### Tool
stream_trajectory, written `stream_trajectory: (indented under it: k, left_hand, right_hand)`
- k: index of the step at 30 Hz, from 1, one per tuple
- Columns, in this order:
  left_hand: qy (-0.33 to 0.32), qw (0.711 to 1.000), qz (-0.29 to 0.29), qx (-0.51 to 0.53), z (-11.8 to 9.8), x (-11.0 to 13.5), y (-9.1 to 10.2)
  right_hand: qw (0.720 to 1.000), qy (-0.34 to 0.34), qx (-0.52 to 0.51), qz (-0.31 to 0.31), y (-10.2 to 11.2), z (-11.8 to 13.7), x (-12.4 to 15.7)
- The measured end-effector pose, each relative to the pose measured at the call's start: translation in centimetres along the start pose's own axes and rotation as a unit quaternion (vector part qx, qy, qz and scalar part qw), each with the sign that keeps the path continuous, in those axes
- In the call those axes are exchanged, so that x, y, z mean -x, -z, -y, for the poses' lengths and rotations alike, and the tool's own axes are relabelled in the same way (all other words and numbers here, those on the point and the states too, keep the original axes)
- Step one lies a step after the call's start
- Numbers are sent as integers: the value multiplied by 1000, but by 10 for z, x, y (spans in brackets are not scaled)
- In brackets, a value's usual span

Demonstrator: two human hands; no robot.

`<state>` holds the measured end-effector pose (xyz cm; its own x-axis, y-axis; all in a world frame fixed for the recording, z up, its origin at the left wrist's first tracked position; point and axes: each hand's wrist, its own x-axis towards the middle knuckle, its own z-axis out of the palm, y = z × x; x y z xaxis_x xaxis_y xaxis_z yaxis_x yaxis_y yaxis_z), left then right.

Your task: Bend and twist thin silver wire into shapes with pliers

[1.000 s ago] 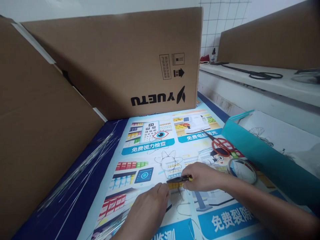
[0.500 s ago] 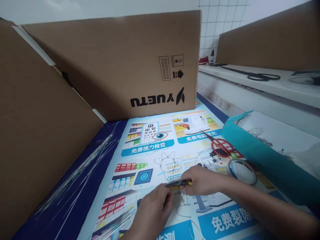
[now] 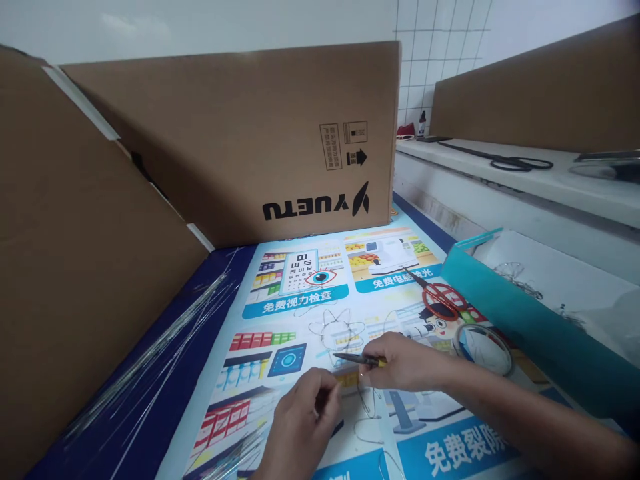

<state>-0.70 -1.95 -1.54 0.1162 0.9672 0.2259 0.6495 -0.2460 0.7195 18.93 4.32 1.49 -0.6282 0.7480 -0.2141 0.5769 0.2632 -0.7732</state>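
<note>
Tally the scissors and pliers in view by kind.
Scissors: 2 (red-handled pair on the printed sheet, black pair on the white ledge)
Pliers: 1 (in the right hand)
Total: 3

A poster-covered table (image 3: 289, 360) bears wires (image 3: 157, 352), scissors (image 3: 426, 287) and a teal box (image 3: 530, 327).

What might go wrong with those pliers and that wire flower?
The pliers in the right hand are near the left hand, so a finger might get pinched or poked.
The wire flower lies just beyond the pliers, and its wire looks thin, so a bump could bend it.
The scissors lie uncovered past the right hand; their pointed end might prick someone.
</note>
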Motion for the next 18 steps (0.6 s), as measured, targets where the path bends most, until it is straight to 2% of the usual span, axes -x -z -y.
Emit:
stream_trajectory:
  k: [3,6,9,12,15,18]
  left_hand:
    - [28,999,-2,42,-4,0,-1]
    - [95,984,52,140,-4,-1,-3]
    - [167,934,113,296,-3,-3,-7]
    - [204,893,148,373,-2,-6,-8]
    - [217,884,142,388,-3,-8,-6]
    - [221,886,106,393,-4,-11,-3]
  right_hand:
    - [999,-20,-25,-22,-1,3,1]
    - [997,-37,-49,-37,1,8,3]
    - [995,-34,-74,-55,0,13,3]
    - [992,-22,-111,-54,0,14,3]
    - [988,-8,-141,-56,11,11,3]
    - [981,-9,-132,-140,29,2,3]
